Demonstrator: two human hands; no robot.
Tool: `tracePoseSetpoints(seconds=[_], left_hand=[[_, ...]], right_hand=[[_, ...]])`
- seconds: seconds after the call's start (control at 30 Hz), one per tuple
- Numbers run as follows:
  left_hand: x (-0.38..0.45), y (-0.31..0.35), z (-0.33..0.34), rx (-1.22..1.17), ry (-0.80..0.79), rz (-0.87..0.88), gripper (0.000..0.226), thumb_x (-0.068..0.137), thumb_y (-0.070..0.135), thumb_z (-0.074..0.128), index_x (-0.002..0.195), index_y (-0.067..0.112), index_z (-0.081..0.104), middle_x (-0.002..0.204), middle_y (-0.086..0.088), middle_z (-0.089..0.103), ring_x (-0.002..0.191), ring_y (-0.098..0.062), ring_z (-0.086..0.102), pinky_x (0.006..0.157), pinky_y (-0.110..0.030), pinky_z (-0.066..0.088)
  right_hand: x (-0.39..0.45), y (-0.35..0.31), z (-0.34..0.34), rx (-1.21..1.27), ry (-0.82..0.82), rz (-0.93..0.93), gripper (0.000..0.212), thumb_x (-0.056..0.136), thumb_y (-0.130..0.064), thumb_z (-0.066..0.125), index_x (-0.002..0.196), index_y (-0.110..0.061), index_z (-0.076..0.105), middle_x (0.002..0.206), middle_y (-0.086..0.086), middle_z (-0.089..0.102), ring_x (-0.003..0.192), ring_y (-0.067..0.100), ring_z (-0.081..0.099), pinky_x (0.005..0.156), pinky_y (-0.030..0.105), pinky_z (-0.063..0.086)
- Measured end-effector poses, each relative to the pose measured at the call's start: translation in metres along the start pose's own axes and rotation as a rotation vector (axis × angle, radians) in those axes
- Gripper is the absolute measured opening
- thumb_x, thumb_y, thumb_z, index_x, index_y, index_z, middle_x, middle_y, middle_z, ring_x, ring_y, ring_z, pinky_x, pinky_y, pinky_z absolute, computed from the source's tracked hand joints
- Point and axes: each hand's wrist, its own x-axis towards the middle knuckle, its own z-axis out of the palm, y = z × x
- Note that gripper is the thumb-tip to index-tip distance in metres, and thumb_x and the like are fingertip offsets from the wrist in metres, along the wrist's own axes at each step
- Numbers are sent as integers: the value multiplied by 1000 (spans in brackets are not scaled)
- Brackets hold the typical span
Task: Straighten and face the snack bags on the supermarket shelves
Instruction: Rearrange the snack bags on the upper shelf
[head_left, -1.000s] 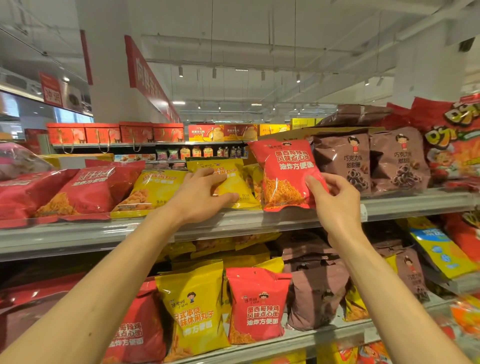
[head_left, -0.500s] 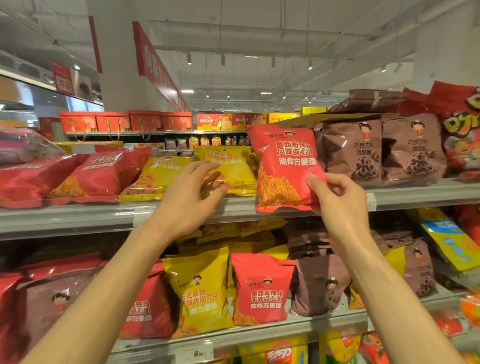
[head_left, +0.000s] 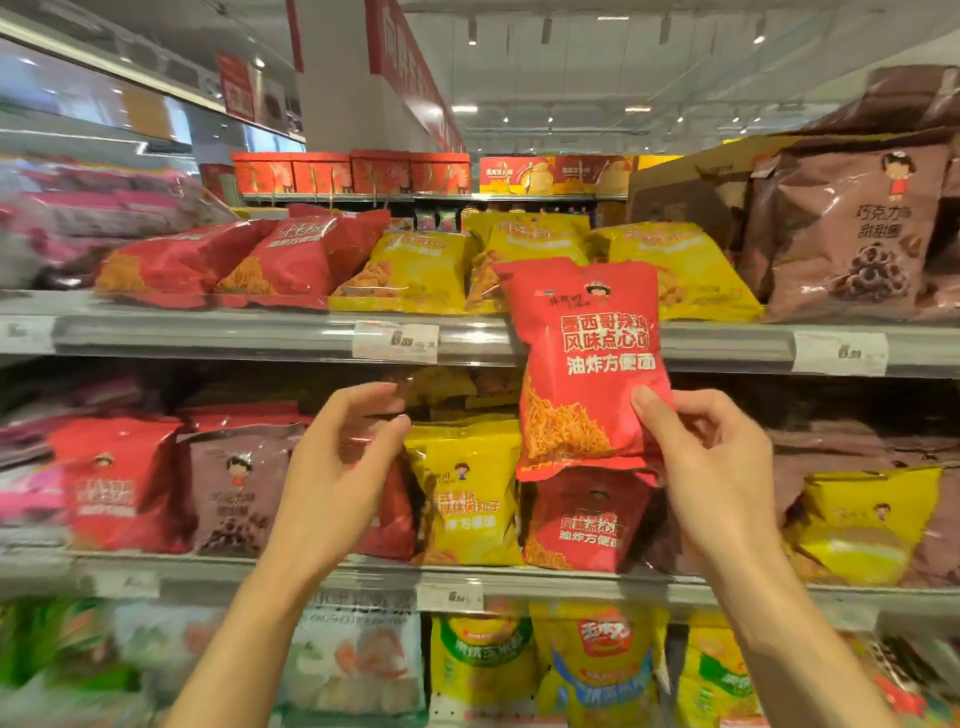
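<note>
Right hand (head_left: 711, 467) pinches the red snack bag (head_left: 584, 364) by its lower corner, label out, upright in front of the upper shelf (head_left: 208, 332), probably ready to be faced, while the left hand (head_left: 343, 467) hovers loose and empty near the lower row.
</note>
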Motion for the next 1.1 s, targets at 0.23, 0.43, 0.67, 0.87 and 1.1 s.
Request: tracePoseSetpoints(seconds=[0.23, 0.43, 0.67, 0.87, 1.1], left_hand=[[-15, -24, -40, -95, 15, -45, 25, 93, 36, 69, 118, 38, 67, 111, 11, 75, 104, -9, 70, 86, -21, 52], [-1, -37, -103, -125, -22, -9, 24, 97, 21, 69, 118, 31, 68, 107, 16, 75, 100, -2, 69, 85, -12, 52], [23, -59, -194, -128, -86, 15, 24, 97, 23, 69, 114, 39, 67, 106, 16, 74, 97, -5, 70, 76, -9, 51], [46, -74, -255, -85, -82, 42, 24, 96, 23, 69, 111, 42, 67, 106, 17, 74, 96, -6, 70, 78, -11, 51], [86, -77, -317, 31, 18, 60, 15, 97, 34, 67, 110, 41, 67, 103, 22, 73, 95, -1, 70, 82, -28, 54]], right_hand=[[-36, 2, 36, -51, -18, 40, 12, 87, -34, 80, 85, -25, 73, 88, 3, 79, 92, 29, 75, 92, 57, 57], [-70, -2, 97, -30, 27, 10, 17, 84, -34, 81, 86, -20, 71, 85, -3, 79, 85, 15, 74, 79, 30, 58], [-117, -9, 180, -67, 70, -1, 10, 86, -32, 80, 85, -25, 73, 85, -4, 78, 80, 6, 71, 73, 23, 54], [-140, -29, 239, -59, 91, 19, 17, 86, -35, 80, 87, -20, 73, 86, -4, 78, 83, 11, 72, 79, 34, 53], [-117, -55, 323, -15, -6, -67, 16, 89, -31, 78, 85, -18, 70, 76, -9, 76, 69, 0, 67, 68, 21, 51]])
